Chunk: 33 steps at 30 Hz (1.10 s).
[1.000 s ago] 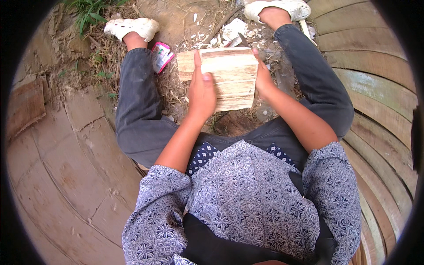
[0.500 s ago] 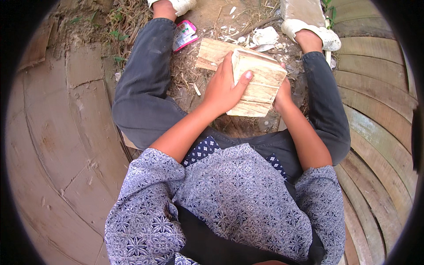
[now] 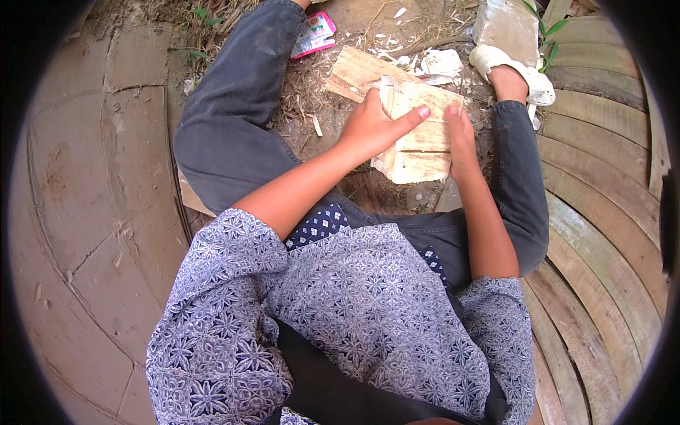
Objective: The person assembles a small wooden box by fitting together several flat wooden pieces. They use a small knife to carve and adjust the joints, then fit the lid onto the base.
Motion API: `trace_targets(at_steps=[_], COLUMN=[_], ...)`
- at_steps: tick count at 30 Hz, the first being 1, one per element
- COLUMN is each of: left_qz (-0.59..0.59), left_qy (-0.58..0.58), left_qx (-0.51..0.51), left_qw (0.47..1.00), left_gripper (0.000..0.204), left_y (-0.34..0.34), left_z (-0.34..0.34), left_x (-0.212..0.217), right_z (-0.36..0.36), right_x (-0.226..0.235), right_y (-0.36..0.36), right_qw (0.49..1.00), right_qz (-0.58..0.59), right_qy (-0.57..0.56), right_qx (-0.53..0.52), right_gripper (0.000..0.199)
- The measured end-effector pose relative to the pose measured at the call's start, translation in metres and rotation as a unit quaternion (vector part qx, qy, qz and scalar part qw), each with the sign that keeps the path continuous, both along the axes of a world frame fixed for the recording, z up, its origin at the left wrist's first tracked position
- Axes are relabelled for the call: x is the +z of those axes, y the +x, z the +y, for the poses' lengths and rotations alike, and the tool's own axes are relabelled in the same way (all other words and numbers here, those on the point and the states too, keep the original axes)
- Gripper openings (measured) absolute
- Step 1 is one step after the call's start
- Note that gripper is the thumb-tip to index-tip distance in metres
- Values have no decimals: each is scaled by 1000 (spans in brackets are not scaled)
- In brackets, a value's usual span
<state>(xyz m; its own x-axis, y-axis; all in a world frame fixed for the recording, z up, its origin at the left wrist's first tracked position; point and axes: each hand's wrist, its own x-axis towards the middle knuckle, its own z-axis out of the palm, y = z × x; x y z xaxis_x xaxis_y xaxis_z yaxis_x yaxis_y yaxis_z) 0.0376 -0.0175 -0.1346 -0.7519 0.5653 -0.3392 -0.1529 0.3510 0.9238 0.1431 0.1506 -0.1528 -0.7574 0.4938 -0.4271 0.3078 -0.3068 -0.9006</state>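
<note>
"Where are the fingers?"

"The left hand [image 3: 368,132] grasps the pale wooden block [image 3: 425,142] by its left side, thumb across the upper face; the right hand [image 3: 462,145] braces the right edge. What's underneath, I can't tell."

"And the step?"

"A two-handed hold, I'd judge, between the trouser legs [image 3: 234,92]; shifting it would call for even pressure from both sides."

"Anything in the way?"

"Perhaps the flat board [image 3: 363,68], far left, partly hidden by the block. Farther out: white scraps [image 3: 440,64], a pink-edged packet [image 3: 315,34] left, a pale shoe [image 3: 535,83] right."
</note>
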Motion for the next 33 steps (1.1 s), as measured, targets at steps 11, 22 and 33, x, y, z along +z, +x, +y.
trace_targets(at_steps=[11, 22, 33], left_qz=[31, 23, 42], left_qy=[-60, 88, 109], left_qx=[-18, -46, -82], left_qw=[998, 995, 990], left_gripper=[84, 66, 41], left_y=[-4, -4, -8], left_z=[-5, -8, -6], left_x=[11, 20, 20], right_z=[-13, 9, 9], right_x=[12, 12, 10], right_y=[-4, 0, 0], right_qw=[999, 993, 970], right_qz=[-27, 14, -28], right_qy=[12, -118, -239], right_qx=[-27, 23, 43], right_gripper=[48, 55, 59])
